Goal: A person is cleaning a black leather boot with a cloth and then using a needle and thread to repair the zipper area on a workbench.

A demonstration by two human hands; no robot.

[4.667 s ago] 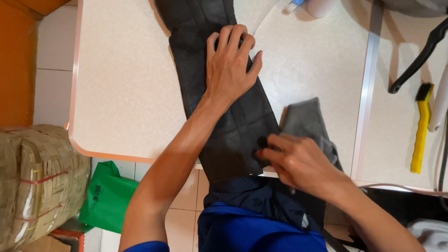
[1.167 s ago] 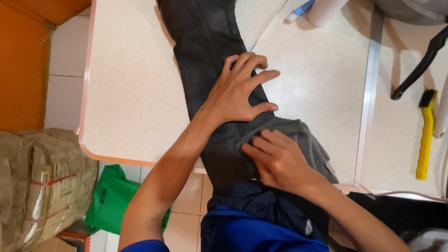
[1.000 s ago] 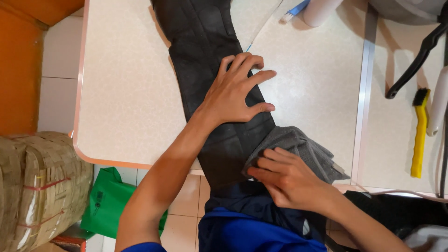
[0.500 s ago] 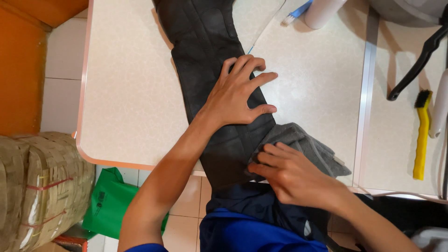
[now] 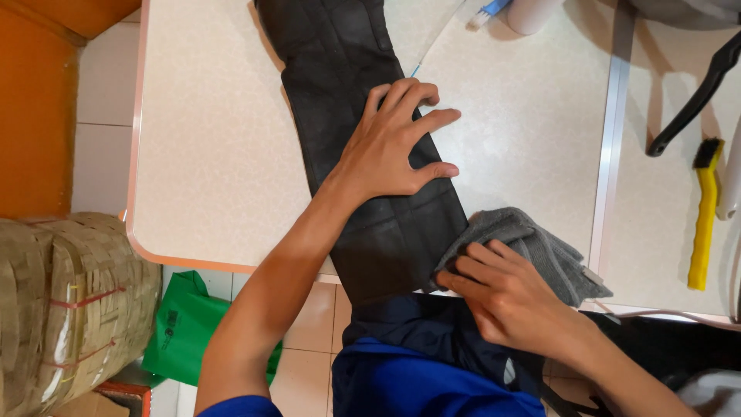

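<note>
Black garment (image 5: pixel 340 100) lying lengthwise on counter (image 5: pixel 208 154), lower end hanging over edge. Left hand (image 5: pixel 390 147) pressing it flat, fingers spread wide. Right hand (image 5: pixel 509 297) gripping grey cloth (image 5: pixel 540 243) beside it. Risk: garment sliding off if pressure is easing.

The black quilted fabric strip (image 5: pixel 363 154) lies flat lengthwise on the table (image 5: pixel 208 154), its near end hanging over the front edge. The grey cloth (image 5: pixel 532 243), bunched and folded, rests at the strip's right edge near the table front.

Yellow brush (image 5: pixel 704 220), green bag (image 5: pixel 187 333)
</note>
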